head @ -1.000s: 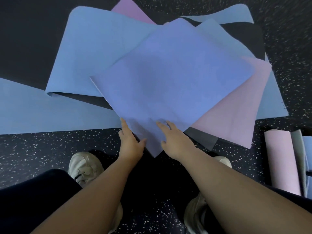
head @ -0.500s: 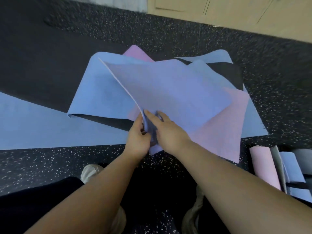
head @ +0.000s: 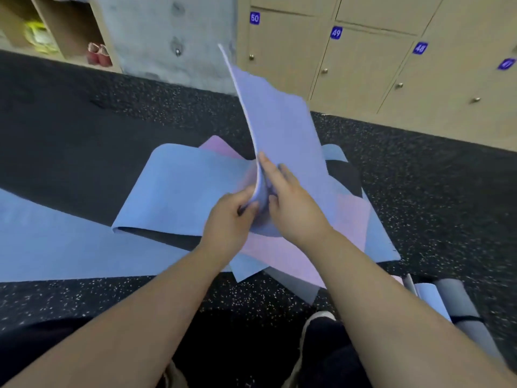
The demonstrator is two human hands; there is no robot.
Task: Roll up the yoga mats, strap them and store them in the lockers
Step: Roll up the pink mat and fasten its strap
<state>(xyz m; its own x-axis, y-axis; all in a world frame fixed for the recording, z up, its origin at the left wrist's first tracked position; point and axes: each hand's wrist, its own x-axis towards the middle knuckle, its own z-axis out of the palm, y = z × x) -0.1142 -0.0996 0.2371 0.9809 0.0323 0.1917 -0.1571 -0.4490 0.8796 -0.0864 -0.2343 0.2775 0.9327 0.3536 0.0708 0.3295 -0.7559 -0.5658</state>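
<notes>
A purple-blue yoga mat [head: 282, 127] stands up almost on edge above a heap of mats. My left hand [head: 229, 219] grips its near corner from the left. My right hand [head: 291, 203] holds the same corner from the right, fingers laid along the mat's face. Under it lie a light blue mat [head: 181, 189] folded over, a pink mat [head: 282, 253] and a dark one [head: 344, 175]. Tan numbered lockers [head: 363, 63] line the far wall, doors closed.
Rolled mats, one grey [head: 458, 306] with a strap, lie at the right by my foot. A long light blue mat [head: 42, 245] stretches across the left floor. Open shelves [head: 56, 29] with shoes stand at the far left. The floor is dark and speckled.
The purple-blue mat, flat on the heap a second ago, has been lifted by its near corner until it stands upright. Both hands came together on that corner. The view tilted up to the lockers.
</notes>
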